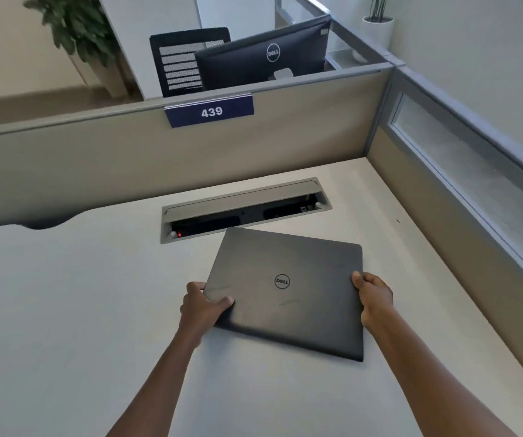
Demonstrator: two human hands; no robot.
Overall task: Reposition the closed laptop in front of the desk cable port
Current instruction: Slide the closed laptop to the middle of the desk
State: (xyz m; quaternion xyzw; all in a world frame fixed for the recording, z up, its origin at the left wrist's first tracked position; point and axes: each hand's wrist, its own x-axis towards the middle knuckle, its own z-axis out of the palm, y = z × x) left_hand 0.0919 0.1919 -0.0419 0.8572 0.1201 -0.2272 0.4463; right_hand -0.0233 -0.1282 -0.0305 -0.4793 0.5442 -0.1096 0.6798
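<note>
A closed dark grey laptop (288,288) with a round logo on its lid lies skewed on the pale desk (80,310), its far left corner just touching the front rim of the desk cable port (244,209). The port is a long grey-framed slot with its lid tilted open and a small red light inside at the left. My left hand (205,305) grips the laptop's left edge, thumb on the lid. My right hand (372,298) grips the right edge. The near edge of the laptop looks blurred and slightly raised.
A beige partition (128,159) with a blue plate reading 439 stands behind the port. Another partition with a frosted strip (474,184) runs along the right side. A curved cutout (46,223) notches the desk's back left edge. A monitor and chair sit beyond the partition.
</note>
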